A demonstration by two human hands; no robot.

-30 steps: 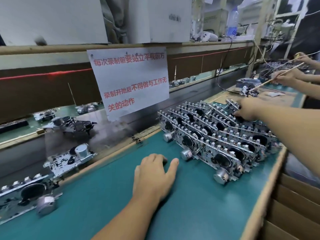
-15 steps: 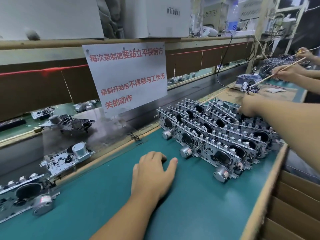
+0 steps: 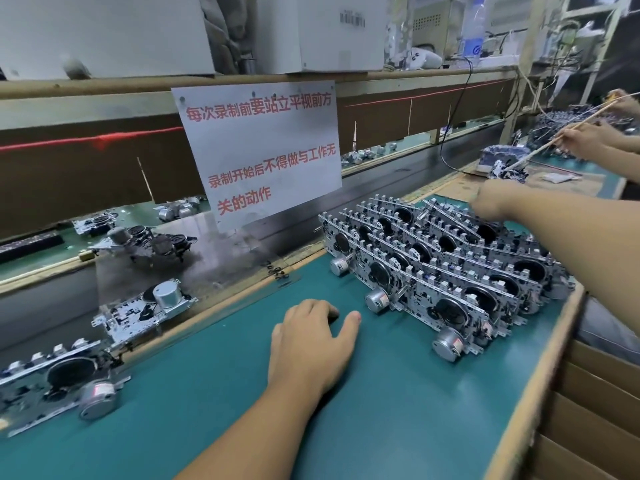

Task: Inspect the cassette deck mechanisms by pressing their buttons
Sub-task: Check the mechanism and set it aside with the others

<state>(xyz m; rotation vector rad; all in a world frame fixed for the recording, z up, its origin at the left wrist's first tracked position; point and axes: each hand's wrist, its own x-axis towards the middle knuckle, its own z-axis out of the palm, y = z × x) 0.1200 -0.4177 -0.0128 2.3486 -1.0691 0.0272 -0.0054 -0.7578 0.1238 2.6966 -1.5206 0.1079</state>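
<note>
Several grey metal cassette deck mechanisms lie stacked in overlapping rows on the green mat, right of centre. My left hand rests palm down on the mat just left of the stack, holding nothing, fingertips slightly bent. My right hand reaches over the stack's far end, blurred, its fingers curled down onto a tilted mechanism on the top rear row. One more mechanism lies alone at the mat's left edge.
A conveyor belt behind the mat carries loose mechanisms. A paper sign with red writing hangs above it. Cardboard box dividers border the mat on the right. Another person's hands hold a thin stick at the far right.
My right hand has stayed at the stack's far end, lifting slightly. My left hand has kept its place on the mat. The view shifted a little.
</note>
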